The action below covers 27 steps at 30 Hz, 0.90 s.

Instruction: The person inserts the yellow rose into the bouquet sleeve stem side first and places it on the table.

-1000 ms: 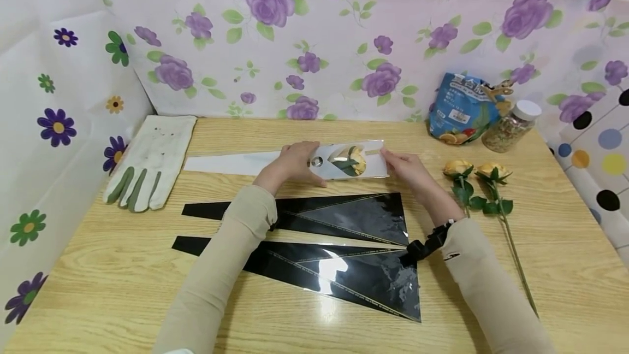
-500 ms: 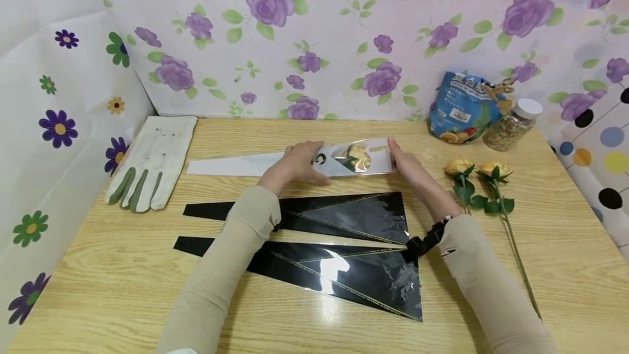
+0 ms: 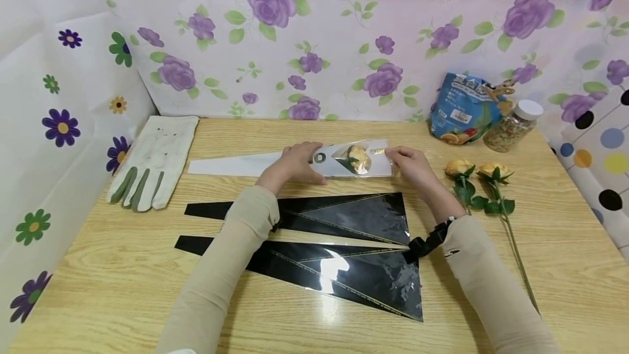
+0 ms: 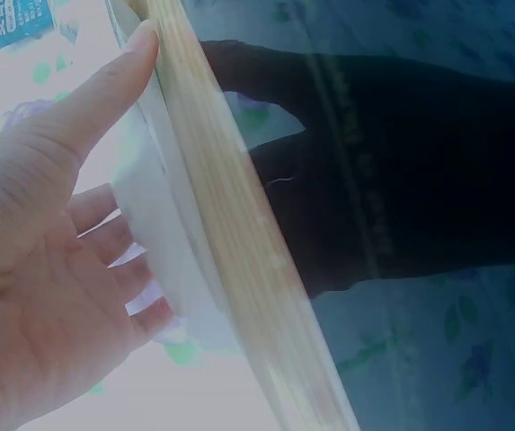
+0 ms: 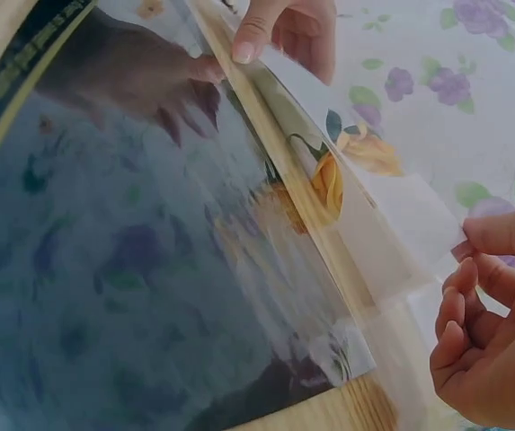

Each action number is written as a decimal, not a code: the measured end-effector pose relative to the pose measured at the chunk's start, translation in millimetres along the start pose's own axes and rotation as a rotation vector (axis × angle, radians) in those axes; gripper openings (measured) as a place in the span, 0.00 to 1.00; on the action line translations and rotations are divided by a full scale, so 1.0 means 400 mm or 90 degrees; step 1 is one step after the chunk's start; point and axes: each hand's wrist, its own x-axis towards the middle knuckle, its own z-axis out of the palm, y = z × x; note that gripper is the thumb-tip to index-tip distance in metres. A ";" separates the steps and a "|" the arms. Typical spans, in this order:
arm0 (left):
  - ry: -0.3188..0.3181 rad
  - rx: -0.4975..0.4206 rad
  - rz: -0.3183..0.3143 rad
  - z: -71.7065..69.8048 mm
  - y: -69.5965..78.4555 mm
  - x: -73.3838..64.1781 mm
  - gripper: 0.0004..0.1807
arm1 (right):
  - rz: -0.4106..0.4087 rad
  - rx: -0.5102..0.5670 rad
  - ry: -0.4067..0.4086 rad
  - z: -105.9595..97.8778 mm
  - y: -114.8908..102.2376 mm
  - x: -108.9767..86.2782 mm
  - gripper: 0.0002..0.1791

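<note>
A long white tapered flower sleeve (image 3: 231, 165) lies across the table, its clear window showing a yellow rose (image 3: 360, 158) inside. My left hand (image 3: 294, 164) spans the sleeve's middle and holds it, thumb along the near edge and fingers at the far edge. In the left wrist view the thumb (image 4: 104, 99) lies on that near edge. At the wide right end, my right hand (image 3: 415, 168) pinches the sleeve's edge between thumb and forefinger. The right wrist view shows this edge lifted, with the other fingers (image 5: 455, 350) curled beneath.
Two glossy black tapered sleeves (image 3: 358, 214) lie nearer to me, under my forearms. Two yellow roses (image 3: 459, 167) with stems lie to the right. A work glove (image 3: 157, 157) is at left; a blue pouch (image 3: 462, 108) and a lidded jar (image 3: 511, 127) stand back right.
My right hand has shifted at the sleeve's right end, going up to the far corner and then back to a pinch on the edge. The left hand stays in place on the sleeve.
</note>
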 end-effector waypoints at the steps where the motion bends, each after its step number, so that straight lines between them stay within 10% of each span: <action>1: 0.002 -0.001 -0.002 0.000 -0.002 0.000 0.52 | -0.001 0.000 0.003 0.001 0.000 0.001 0.30; 15: 0.068 0.072 0.058 -0.009 0.029 -0.048 0.45 | 0.011 0.043 -0.033 -0.034 0.003 -0.076 0.35; 22: 0.198 0.076 0.206 0.047 0.101 -0.111 0.24 | 0.043 -0.063 -0.079 -0.057 0.031 -0.144 0.31; 27: 0.124 0.094 0.233 0.117 0.157 -0.147 0.21 | 0.072 -0.160 -0.163 -0.085 0.032 -0.179 0.31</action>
